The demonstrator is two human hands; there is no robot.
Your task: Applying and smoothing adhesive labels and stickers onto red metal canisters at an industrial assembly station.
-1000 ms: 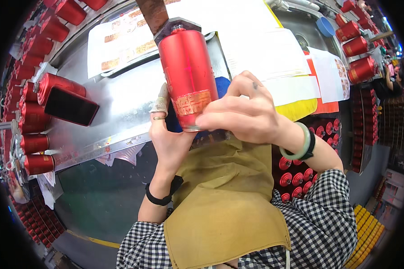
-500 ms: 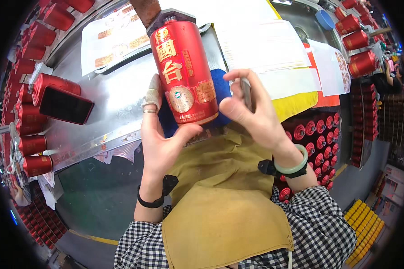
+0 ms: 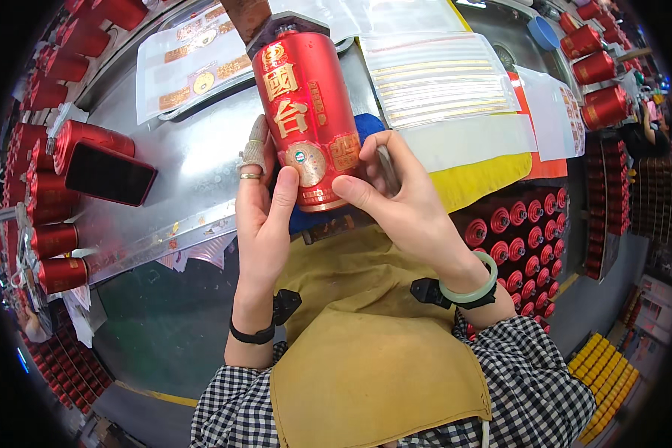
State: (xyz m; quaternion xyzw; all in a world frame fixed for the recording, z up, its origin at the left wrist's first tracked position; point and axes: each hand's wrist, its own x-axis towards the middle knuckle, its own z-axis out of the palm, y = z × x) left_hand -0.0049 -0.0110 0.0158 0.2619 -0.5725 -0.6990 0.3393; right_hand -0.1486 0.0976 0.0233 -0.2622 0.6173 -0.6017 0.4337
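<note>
A red bottle (image 3: 317,97) with raised gold lettering and a round gold emblem lies in front of me, its neck end in a dark holder (image 3: 291,22). My left hand (image 3: 265,205) grips its lower left side, thumb on the front beside the emblem. One left finger wears a whitish finger cover. My right hand (image 3: 396,187) closes on the lower right side, thumb pressed on the front near the base. A small greyish tool (image 3: 387,166) is tucked in the right fingers; its kind is not clear. A blue cloth (image 3: 368,128) lies beneath the bottle.
A metal worktable (image 3: 179,157) carries a dark phone (image 3: 110,174) leaning on a red bottle (image 3: 89,142), a label sheet (image 3: 194,67) and a sheet of gold strips (image 3: 440,78). A yellow cloth (image 3: 493,179) hangs at the right edge. Several red bottles (image 3: 517,250) stand packed below.
My right hand has come in from the right and now touches the bottle. My left thumb has moved from under the base onto the front. The bottle has shifted slightly to the right.
</note>
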